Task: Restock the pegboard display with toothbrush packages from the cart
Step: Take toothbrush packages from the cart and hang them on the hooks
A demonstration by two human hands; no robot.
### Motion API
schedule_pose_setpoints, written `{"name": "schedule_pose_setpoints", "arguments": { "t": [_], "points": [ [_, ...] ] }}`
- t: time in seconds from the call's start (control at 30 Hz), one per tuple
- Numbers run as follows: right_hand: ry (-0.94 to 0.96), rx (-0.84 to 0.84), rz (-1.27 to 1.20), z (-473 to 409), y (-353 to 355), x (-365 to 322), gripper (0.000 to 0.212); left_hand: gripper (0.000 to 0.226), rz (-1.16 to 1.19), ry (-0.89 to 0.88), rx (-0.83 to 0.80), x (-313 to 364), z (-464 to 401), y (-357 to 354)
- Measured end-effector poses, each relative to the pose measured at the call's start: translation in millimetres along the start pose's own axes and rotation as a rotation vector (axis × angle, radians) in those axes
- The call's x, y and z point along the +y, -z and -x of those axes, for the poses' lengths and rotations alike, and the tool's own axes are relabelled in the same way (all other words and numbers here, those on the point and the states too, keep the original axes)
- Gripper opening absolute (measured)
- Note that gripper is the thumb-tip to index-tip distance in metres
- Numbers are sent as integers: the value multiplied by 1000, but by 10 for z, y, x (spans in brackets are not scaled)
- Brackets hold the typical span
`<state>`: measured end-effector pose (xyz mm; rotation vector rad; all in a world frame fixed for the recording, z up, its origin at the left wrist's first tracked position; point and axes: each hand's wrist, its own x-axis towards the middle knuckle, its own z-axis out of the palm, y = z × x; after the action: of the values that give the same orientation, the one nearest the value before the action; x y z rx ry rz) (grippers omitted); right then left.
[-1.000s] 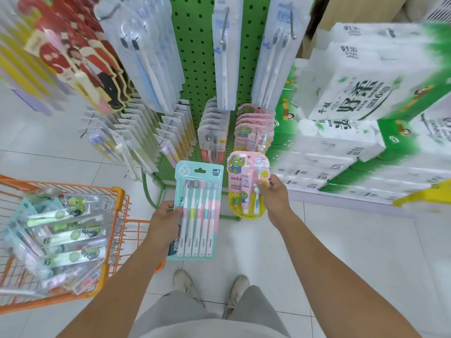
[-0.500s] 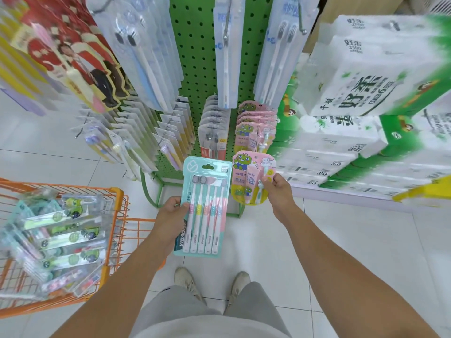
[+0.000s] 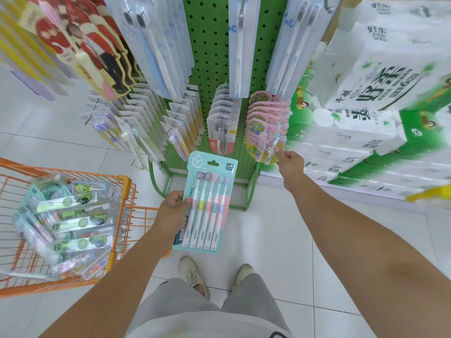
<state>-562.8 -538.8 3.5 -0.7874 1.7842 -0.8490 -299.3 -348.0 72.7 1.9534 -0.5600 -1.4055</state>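
My left hand grips a teal multi-pack of toothbrushes by its left edge, holding it upright in front of the green pegboard. My right hand pinches the lower right edge of a pink frog-print toothbrush package, which sits at the front of a row of matching pink packages on a low peg. More toothbrush packages lie piled in the orange cart at my left.
Other toothbrush packs hang in rows across the pegboard, with long clear packs above. Stacked tissue packs fill the right side. My feet stand on white floor tiles below the rack's green base frame.
My right hand carried the pink frog package up and forward to the row of matching packages on the low peg. My left hand with the teal pack rose slightly.
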Motion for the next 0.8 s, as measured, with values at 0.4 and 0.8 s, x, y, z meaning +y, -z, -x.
{"name": "schedule_pose_setpoints", "arguments": {
  "t": [0.4, 0.8],
  "points": [
    [-178, -9, 82, 311, 9, 53, 27, 13, 60, 117, 66, -404, -14, 117],
    [-134, -453, -17, 1682, -668, 712, 17, 10, -48, 37, 5, -615, -419, 139]
  ]
}}
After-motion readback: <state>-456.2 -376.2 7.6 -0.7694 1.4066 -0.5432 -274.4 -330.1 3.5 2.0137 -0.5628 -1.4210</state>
